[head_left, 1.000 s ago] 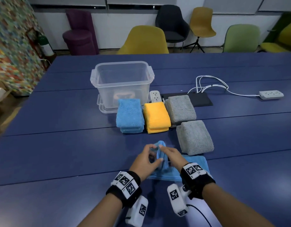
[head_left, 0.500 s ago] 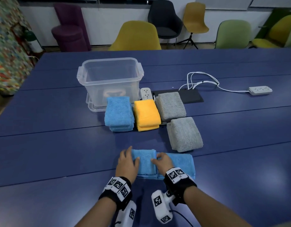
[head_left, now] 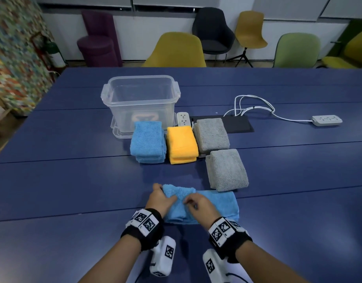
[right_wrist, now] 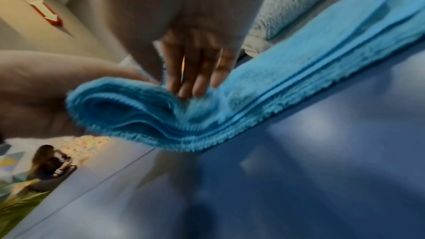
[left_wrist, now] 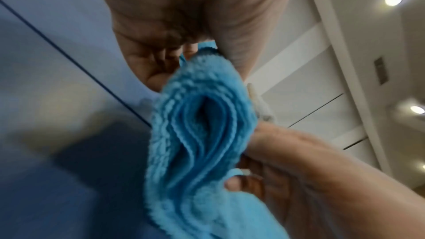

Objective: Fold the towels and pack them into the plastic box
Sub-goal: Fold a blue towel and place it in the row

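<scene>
Two white power strips and a black mat lie on the blue table; chairs stand behind it.

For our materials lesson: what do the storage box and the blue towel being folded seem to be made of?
Storage box: looks like clear, glossy, rigid plastic; the table shows through its walls.
Blue towel: seems a soft, fuzzy, matte fabric, maybe microfibre or terry; its looped pile bends in limp layers.
</scene>
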